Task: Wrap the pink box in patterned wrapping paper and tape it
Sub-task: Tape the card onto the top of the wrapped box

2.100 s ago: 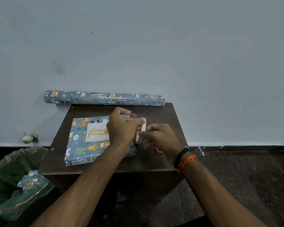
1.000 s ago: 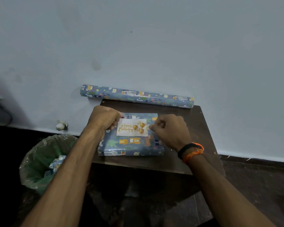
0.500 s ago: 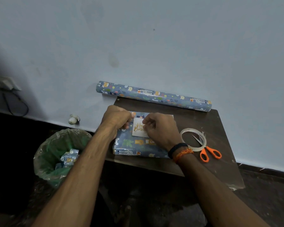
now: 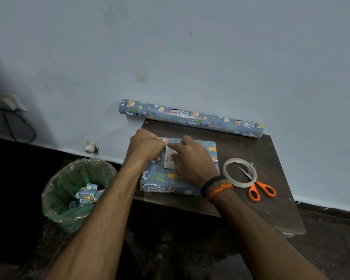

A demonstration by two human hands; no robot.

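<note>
My left hand (image 4: 144, 145) curled, fingertips pinching left edge of white card (image 4: 168, 159). My right hand (image 4: 190, 158) lies over card, forefinger stretched to its top corner, other fingers pressing down. Card sits atop wrapped box (image 4: 160, 179), flat on dark table (image 4: 271, 209). Tape ring (image 4: 226, 168) and orange scissors (image 4: 260, 189) just right of box. Paper roll (image 4: 190, 117) along table's far edge by wall. Green-lined bin (image 4: 65, 188) at left, scraps inside.
</note>
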